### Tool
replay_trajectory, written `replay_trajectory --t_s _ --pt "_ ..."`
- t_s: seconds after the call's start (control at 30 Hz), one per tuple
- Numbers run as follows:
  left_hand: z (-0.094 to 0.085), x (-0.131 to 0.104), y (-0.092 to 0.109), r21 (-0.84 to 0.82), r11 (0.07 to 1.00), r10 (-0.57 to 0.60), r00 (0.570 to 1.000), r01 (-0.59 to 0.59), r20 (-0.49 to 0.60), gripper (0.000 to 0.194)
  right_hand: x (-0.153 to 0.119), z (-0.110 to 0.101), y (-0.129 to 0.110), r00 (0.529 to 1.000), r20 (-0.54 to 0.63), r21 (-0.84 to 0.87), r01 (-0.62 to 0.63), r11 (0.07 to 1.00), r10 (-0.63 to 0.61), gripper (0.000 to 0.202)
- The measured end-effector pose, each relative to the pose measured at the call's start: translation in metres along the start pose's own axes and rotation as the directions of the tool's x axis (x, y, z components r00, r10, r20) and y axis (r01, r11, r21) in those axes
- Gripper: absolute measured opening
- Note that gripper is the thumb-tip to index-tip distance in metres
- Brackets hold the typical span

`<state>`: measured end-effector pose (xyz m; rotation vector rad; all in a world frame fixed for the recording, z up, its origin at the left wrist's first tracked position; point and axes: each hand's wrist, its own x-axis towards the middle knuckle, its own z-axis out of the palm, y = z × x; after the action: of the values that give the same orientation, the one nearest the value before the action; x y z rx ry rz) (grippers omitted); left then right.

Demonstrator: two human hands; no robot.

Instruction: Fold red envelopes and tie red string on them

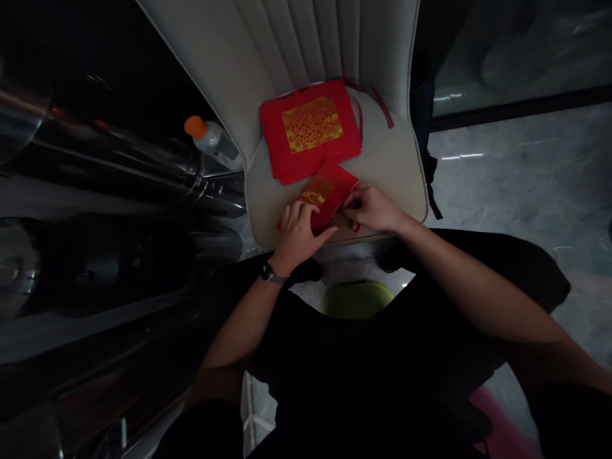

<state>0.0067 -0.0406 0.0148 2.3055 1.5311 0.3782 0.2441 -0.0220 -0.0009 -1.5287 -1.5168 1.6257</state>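
A small red packet (335,183) with a gold pattern lies tilted near the front edge of the pale chair seat. My left hand (300,236), with a dark watch on its wrist, rests on the packet's left part, its fingers and thumb apart. At the packet's right edge my right hand (370,209) has its fingers curled in a pinch; what they hold, if anything, is too small to make out. Just behind lies a larger red bag (313,131) with a gold panel, its red ribbon handle (382,108) trailing to the right.
The chair's backrest (296,38) rises behind the bag. A bottle with an orange cap (196,127) stands left of the chair, near shiny dark cylinders (143,166). Dark straps hang at the chair's right side. A green round object (356,299) is below, between the legs.
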Motion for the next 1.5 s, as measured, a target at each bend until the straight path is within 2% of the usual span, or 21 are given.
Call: replay_trajectory --t_s 0.07,0.13,0.2,0.27,0.33,0.43,0.47,0.5,0.53,0.6,0.7,0.83,0.93,1.0,1.07,1.13,1.23,1.37,1.43,1.5 --pt "0.003 -0.002 0.004 0.116 0.993 0.014 1.000 -0.015 0.009 0.054 -0.009 -0.007 -0.009 0.996 -0.015 -0.299 0.077 0.951 -0.085 0.007" --pt "0.004 -0.003 0.005 0.157 0.987 0.036 0.999 -0.041 0.036 0.050 -0.017 -0.012 -0.017 0.981 -0.030 -0.566 0.139 0.812 -0.189 0.007" --pt "0.005 -0.005 0.007 0.163 0.984 0.059 0.997 -0.067 0.058 0.040 -0.020 -0.016 -0.024 0.959 -0.041 -0.691 0.175 0.701 -0.280 0.018" --pt "0.005 -0.009 0.009 0.157 0.984 0.071 0.994 -0.083 0.077 0.041 -0.017 -0.017 -0.028 0.933 -0.063 -0.724 0.202 0.660 -0.355 0.028" --pt "0.004 -0.013 0.009 0.115 0.988 0.089 0.992 -0.099 0.088 0.057 -0.008 -0.015 -0.030 0.908 -0.109 -0.732 0.202 0.650 -0.404 0.034" --pt "-0.001 -0.009 -0.001 -0.133 0.990 0.058 0.996 -0.049 0.062 0.081 0.009 -0.009 -0.031 0.896 -0.138 -0.746 0.186 0.640 -0.421 0.042" --pt "-0.003 -0.005 -0.008 -0.248 0.969 0.017 0.998 -0.002 0.057 0.079 0.013 -0.007 -0.032 0.899 -0.120 -0.753 0.194 0.628 -0.422 0.045" --pt "-0.005 0.001 -0.016 -0.339 0.937 -0.072 0.997 0.078 0.030 0.068 0.017 -0.004 -0.032 0.902 -0.091 -0.765 0.208 0.610 -0.422 0.047" --pt "-0.007 0.008 -0.025 -0.369 0.918 -0.160 0.987 0.145 -0.011 0.058 0.020 -0.001 -0.033 0.903 -0.060 -0.780 0.223 0.585 -0.425 0.048" --pt "-0.009 0.021 -0.040 -0.275 0.939 -0.240 0.966 0.207 -0.092 0.039 0.025 0.004 -0.035 0.896 -0.012 -0.818 0.246 0.520 -0.443 0.049" --pt "-0.008 0.035 -0.051 -0.193 0.947 -0.267 0.963 0.258 -0.022 0.030 0.028 0.007 -0.035 0.901 -0.004 -0.857 0.220 0.465 -0.433 0.055" --pt "-0.005 0.041 -0.050 -0.188 0.940 -0.281 0.959 0.284 0.040 0.042 0.033 0.004 -0.032 0.948 -0.011 -0.831 0.168 0.530 -0.318 0.068" --pt "-0.004 0.044 -0.048 -0.183 0.945 -0.263 0.963 0.270 0.060 0.045 0.040 -0.004 -0.029 0.952 -0.072 -0.749 0.144 0.647 -0.296 0.082" --pt "-0.005 0.046 -0.046 -0.197 0.941 -0.261 0.961 0.275 0.092 0.044 0.049 -0.010 -0.026 0.945 -0.142 -0.599 0.156 0.785 -0.295 0.087" --pt "-0.007 0.048 -0.043 -0.235 0.923 -0.276 0.950 0.304 0.142 0.041 0.059 -0.018 -0.023 0.941 -0.210 -0.383 0.172 0.907 -0.267 0.082" --pt "-0.010 0.049 -0.038 -0.282 0.899 -0.294 0.939 0.335 0.178 0.039 0.069 -0.027 -0.021 0.939 -0.274 -0.216 0.149 0.965 -0.206 0.074" --pt "-0.016 0.045 -0.030 -0.342 0.881 -0.289 0.944 0.328 0.160 0.037 0.076 -0.039 -0.020 0.948 -0.275 -0.133 0.130 0.983 -0.162 0.071" --pt "-0.026 0.038 -0.023 -0.385 0.898 -0.201 0.977 0.212 0.067 0.032 0.070 -0.056 -0.023 0.962 -0.113 -0.037 0.247 0.968 -0.250 0.077" --pt "-0.032 0.036 -0.019 -0.420 0.886 -0.188 0.980 0.198 0.065 0.029 0.066 -0.061 -0.025 0.934 -0.168 -0.032 0.316 0.948 -0.317 0.079" --pt "-0.042 0.034 -0.011 -0.456 0.862 -0.221 0.974 0.221 0.053 0.027 0.064 -0.062 -0.025 0.851 -0.344 -0.114 0.381 0.917 -0.396 0.075"
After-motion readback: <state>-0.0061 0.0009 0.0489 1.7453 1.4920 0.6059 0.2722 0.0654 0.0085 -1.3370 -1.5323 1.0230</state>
